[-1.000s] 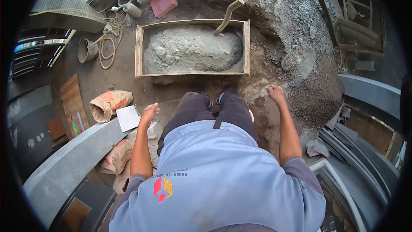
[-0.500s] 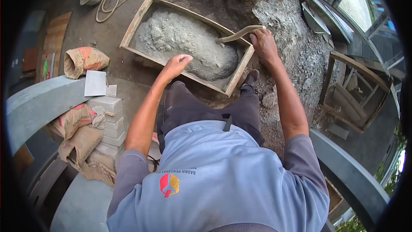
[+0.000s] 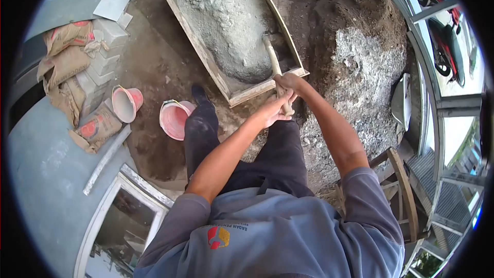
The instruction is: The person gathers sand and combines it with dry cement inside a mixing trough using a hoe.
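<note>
Both my hands are wrapped round a pale, slightly bent wooden tool handle (image 3: 273,57). My left hand (image 3: 274,109) grips it near its end, close to my knees. Just beyond it, my right hand (image 3: 289,83) is closed on the same handle. The handle's far end goes down into a grey, powdery heap (image 3: 226,20), and the tool's head is hidden there. A shallow wooden box (image 3: 194,46) holds this heap, and the handle crosses over its near short edge.
Two pinkish buckets, one (image 3: 175,120) by my leg and another (image 3: 127,104) farther left, stand on the ground. Paper sacks (image 3: 67,67) lie beside stacked pale blocks (image 3: 103,67). At right are a grey rubble pile (image 3: 360,87) and a wooden frame (image 3: 404,190).
My left hand has moved from above the box onto the handle, and my right hand has closed round it. My view has turned, and the handle now points toward me.
</note>
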`<state>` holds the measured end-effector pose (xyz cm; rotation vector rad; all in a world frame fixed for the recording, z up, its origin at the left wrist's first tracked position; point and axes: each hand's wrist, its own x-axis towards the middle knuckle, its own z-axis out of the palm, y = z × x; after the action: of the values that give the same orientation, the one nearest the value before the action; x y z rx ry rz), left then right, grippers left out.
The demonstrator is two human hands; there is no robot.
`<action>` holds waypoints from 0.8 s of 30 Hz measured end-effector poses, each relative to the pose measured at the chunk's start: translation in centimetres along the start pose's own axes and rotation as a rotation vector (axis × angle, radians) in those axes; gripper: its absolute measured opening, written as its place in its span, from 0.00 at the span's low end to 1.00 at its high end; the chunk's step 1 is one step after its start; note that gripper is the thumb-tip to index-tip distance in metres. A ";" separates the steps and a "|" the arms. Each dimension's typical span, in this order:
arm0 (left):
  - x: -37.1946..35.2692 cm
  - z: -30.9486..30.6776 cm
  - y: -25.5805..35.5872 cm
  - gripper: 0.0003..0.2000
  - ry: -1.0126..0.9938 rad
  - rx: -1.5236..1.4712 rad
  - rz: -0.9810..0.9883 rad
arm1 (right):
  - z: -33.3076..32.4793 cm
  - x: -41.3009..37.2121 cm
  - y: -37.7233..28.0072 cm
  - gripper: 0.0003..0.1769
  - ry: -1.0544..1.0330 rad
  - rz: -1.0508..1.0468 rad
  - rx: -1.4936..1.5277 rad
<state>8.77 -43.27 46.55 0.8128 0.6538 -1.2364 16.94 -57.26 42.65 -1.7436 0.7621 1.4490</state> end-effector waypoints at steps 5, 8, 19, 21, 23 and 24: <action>1.7 -0.9 -4.6 0.25 0.305 -0.333 0.112 | 3.5 12.4 1.8 0.27 0.051 -0.097 0.001; 1.7 -1.3 -8.9 0.11 0.486 -0.118 0.239 | 4.6 24.4 2.5 0.18 0.048 -0.183 0.571; -2.2 -4.9 -21.5 0.15 0.515 0.279 0.363 | 7.7 11.7 -1.0 0.16 0.297 -0.183 0.701; -2.3 -5.9 -21.9 0.15 0.502 0.293 0.348 | 8.3 9.5 -2.5 0.16 0.277 -0.251 0.743; -2.1 -7.0 -21.6 0.15 0.544 0.305 0.343 | 9.2 10.4 -3.2 0.16 0.237 -0.333 0.771; -1.9 -7.5 -22.0 0.15 0.580 0.304 0.305 | 10.2 11.3 -3.2 0.17 0.230 -0.346 0.768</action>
<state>-13.14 -38.71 39.92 1.4966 0.7752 -0.8250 16.11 -46.91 31.06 -1.3448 0.9233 0.6001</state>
